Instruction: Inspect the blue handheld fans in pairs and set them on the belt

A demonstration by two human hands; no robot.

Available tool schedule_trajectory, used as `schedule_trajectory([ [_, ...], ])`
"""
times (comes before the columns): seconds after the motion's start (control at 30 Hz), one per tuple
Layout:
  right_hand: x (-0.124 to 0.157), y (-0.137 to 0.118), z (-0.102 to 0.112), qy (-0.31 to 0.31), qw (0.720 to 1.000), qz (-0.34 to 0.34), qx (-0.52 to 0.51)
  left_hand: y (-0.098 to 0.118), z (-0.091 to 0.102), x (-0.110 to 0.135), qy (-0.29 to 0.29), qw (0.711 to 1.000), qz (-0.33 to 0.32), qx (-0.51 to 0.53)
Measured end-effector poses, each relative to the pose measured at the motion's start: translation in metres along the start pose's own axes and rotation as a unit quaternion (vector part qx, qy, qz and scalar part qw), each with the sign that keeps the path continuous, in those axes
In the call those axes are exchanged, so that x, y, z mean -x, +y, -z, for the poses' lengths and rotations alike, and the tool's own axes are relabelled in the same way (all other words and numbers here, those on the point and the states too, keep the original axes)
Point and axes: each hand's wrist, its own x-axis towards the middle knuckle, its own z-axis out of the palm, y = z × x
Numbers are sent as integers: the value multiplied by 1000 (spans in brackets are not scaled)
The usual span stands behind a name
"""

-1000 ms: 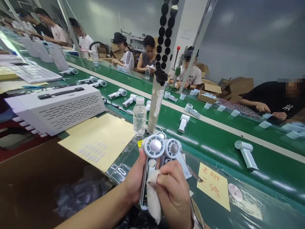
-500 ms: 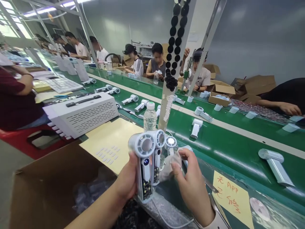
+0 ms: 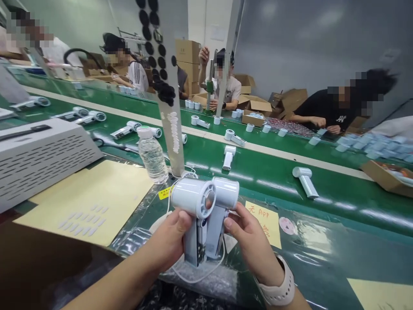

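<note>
My left hand (image 3: 172,237) is wrapped around the handle of a pale blue handheld fan (image 3: 192,196), held upright with its round vented end turned right. The handle's front shows dark inner parts and a small round display. Close beside it, partly behind, stands a second pale blue handheld fan (image 3: 226,191). My right hand (image 3: 247,234) pinches that second fan's handle between thumb and fingers. A white cable (image 3: 206,280) loops below both fans, over the plastic-covered bench. Under the fans lies a sheet of clear plastic wrap (image 3: 222,280).
A water bottle (image 3: 151,157) stands beside a metal post (image 3: 171,129). Yellow paper (image 3: 119,181) bearing small white strips lies left, near a slotted grey box (image 3: 48,155). More fans, including one (image 3: 305,181), lie along the green conveyor (image 3: 267,168). Co-workers sit across it.
The view has swung right. My right hand has left the whitish cloth-like piece and now grips the second fan. The fans have turned so their barrels show from the side.
</note>
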Motion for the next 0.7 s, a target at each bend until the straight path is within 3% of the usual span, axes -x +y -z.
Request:
schedule_trajectory([
  [0.17,32,-4,22,69,987,-52,-137,-2,-35,-12,-9,993,97,60],
  [0.33,58,-13,36,106,974,-49,-193,-5,-49,-21,-159,972,155,75],
  [0.43,64,-22,37,118,960,-57,-249,-4,-53,-22,-203,965,159,54],
  [0.57,61,-24,33,135,932,-76,-327,-6,-55,-22,-180,970,161,0],
  [0.7,54,-18,28,142,921,-132,-336,-10,-48,-21,-125,979,156,-35],
])
